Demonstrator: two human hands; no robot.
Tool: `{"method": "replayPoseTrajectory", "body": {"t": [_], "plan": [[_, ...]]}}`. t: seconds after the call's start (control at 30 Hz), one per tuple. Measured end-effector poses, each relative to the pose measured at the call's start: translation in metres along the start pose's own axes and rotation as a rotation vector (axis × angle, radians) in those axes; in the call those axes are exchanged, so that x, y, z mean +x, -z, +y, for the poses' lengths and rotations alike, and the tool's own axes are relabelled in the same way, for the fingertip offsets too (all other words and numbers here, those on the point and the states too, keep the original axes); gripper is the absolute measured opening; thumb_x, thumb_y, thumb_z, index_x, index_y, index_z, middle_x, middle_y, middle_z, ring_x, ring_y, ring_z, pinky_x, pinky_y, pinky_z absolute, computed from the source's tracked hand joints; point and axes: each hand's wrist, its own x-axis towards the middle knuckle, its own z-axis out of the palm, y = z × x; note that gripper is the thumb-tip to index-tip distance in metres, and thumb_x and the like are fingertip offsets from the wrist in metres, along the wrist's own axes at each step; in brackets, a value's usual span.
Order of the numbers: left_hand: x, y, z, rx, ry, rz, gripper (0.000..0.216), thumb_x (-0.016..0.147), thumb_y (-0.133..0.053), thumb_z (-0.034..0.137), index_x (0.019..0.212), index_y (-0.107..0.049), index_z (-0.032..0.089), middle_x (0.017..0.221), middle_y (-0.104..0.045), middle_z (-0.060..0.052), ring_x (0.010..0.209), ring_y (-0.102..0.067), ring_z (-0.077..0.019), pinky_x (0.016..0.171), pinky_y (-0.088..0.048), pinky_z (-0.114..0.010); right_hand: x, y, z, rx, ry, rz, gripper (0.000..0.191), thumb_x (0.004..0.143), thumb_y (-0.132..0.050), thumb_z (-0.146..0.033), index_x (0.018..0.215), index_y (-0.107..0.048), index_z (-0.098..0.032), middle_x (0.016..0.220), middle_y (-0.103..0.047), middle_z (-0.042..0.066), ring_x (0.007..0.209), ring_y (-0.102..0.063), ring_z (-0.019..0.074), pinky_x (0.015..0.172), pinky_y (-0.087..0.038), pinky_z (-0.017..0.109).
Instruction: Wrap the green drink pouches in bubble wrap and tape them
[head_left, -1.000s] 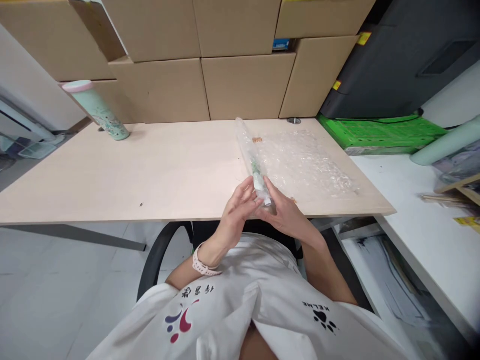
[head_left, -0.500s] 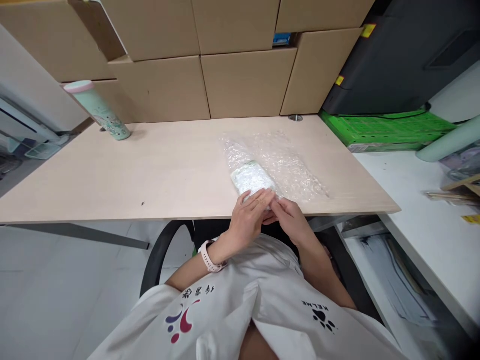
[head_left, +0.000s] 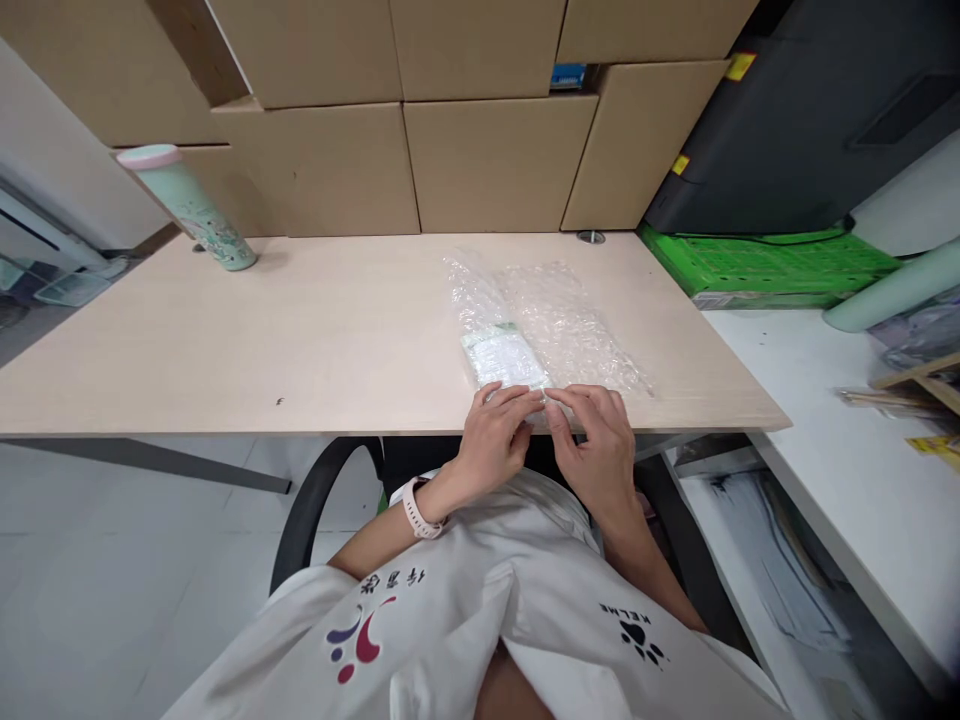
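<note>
A sheet of clear bubble wrap [head_left: 576, 325] lies on the desk in front of me, with a flat white item [head_left: 506, 357] with a little green under its left part. My left hand [head_left: 496, 425], with a pale pink wristband, presses its fingers over the near edge of the covered item, thumb below. Beside it, my right hand [head_left: 598, 440] is curled at the near right corner, its index fingertip close to the left fingertips and its thumb lower. Both hands grip the wrap's near edge, partly hiding it.
Several cardboard boxes [head_left: 499, 165] line the back of the desk [head_left: 330, 330]. A mint-green tumbler [head_left: 199, 215] stands at the back left. At right are a green crate [head_left: 780, 265], a large dark case [head_left: 795, 120] and a white side table [head_left: 840, 470]. Chair arms flank me.
My right hand has shifted slightly right and opened its thumb away from the left hand. The left hand stays on the near edge. The view has tilted slightly.
</note>
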Motion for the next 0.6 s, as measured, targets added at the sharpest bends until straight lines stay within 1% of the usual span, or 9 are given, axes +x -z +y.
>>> {"method": "replayPoseTrajectory", "body": {"t": [0.07,0.17,0.23,0.27,0.33,0.37,0.43,0.53,0.6], "plan": [[0.0,0.001,0.0,0.015,-0.004,-0.007,0.043,0.085,-0.048,0.005,0.119,-0.065,0.023,0.123,-0.073,-0.008,0.125,-0.062,-0.0237,0.114,-0.035,-0.052,-0.002,-0.007,0.002,-0.021,0.018,-0.002,0.026,0.1,-0.05,-0.033,0.113,-0.07,-0.023,0.109,-0.07,0.012,0.107,-0.064,0.0274,0.095,-0.051,0.045],[-0.003,0.001,0.003,-0.012,-0.015,-0.018,0.037,0.086,-0.049,0.006,0.114,-0.067,0.022,0.119,-0.074,-0.008,0.125,-0.061,-0.0247,0.115,-0.034,-0.054,-0.004,-0.016,0.009,0.041,0.07,-0.187,0.038,0.103,-0.042,-0.035,0.133,-0.06,-0.022,0.132,-0.065,0.013,0.125,-0.059,0.0268,0.106,-0.048,0.047],[-0.008,0.003,0.006,-0.07,0.013,0.035,0.036,0.088,-0.05,0.008,0.116,-0.066,0.023,0.128,-0.07,-0.009,0.132,-0.055,-0.0254,0.117,-0.034,-0.054,-0.005,-0.019,0.013,0.064,0.066,-0.281,0.045,0.105,-0.036,-0.037,0.145,-0.049,-0.023,0.143,-0.059,0.012,0.133,-0.054,0.0259,0.111,-0.045,0.049],[-0.011,0.005,0.007,-0.101,0.049,0.091,0.036,0.088,-0.051,0.01,0.119,-0.065,0.023,0.138,-0.064,-0.009,0.139,-0.049,-0.0261,0.118,-0.032,-0.055,-0.005,-0.019,0.015,0.07,0.058,-0.301,0.046,0.105,-0.035,-0.038,0.148,-0.046,-0.023,0.145,-0.058,0.011,0.136,-0.052,0.0256,0.113,-0.044,0.05],[-0.016,0.01,0.009,-0.194,0.163,0.227,0.042,0.09,-0.056,0.016,0.131,-0.057,0.025,0.158,-0.043,-0.009,0.151,-0.03,-0.0274,0.123,-0.026,-0.055,-0.005,-0.017,0.017,0.078,0.052,-0.332,0.046,0.105,-0.036,-0.04,0.148,-0.045,-0.025,0.148,-0.056,0.01,0.138,-0.05,0.0252,0.114,-0.043,0.05],[-0.017,0.014,0.009,-0.285,0.237,0.28,0.048,0.089,-0.059,0.02,0.137,-0.052,0.026,0.164,-0.033,-0.008,0.154,-0.024,-0.0276,0.124,-0.024,-0.054,-0.005,-0.016,0.017,0.078,0.055,-0.343,0.046,0.105,-0.038,-0.041,0.147,-0.047,-0.025,0.149,-0.055,0.01,0.139,-0.05,0.0254,0.114,-0.043,0.05],[-0.017,0.024,0.009,-0.578,0.401,0.297,0.059,0.09,-0.06,0.026,0.145,-0.04,0.029,0.168,-0.023,-0.008,0.154,-0.025,-0.0274,0.124,-0.027,-0.051,-0.005,-0.013,0.017,0.072,0.067,-0.352,0.046,0.102,-0.045,-0.044,0.145,-0.05,-0.025,0.15,-0.054,0.011,0.14,-0.049,0.0268,0.114,-0.044,0.051],[-0.013,0.036,0.012,-0.975,0.578,0.246,0.057,0.094,-0.054,0.033,0.147,-0.036,0.031,0.167,-0.027,-0.006,0.149,-0.037,-0.0268,0.117,-0.04,-0.045,-0.005,-0.012,0.011,0.092,0.073,-0.348,0.055,0.098,-0.054,-0.047,0.148,-0.045,-0.028,0.151,-0.053,0.01,0.139,-0.05,0.0282,0.112,-0.045,0.052],[-0.012,0.04,0.016,-1.017,0.566,0.269,0.058,0.094,-0.053,0.035,0.149,-0.035,0.033,0.166,-0.029,-0.005,0.151,-0.034,-0.0262,0.116,-0.041,-0.043,-0.007,-0.014,0.005,0.139,0.068,-0.34,0.061,0.096,-0.058,-0.046,0.152,-0.039,-0.03,0.15,-0.054,0.01,0.137,-0.052,0.0285,0.111,-0.047,0.053]]}}
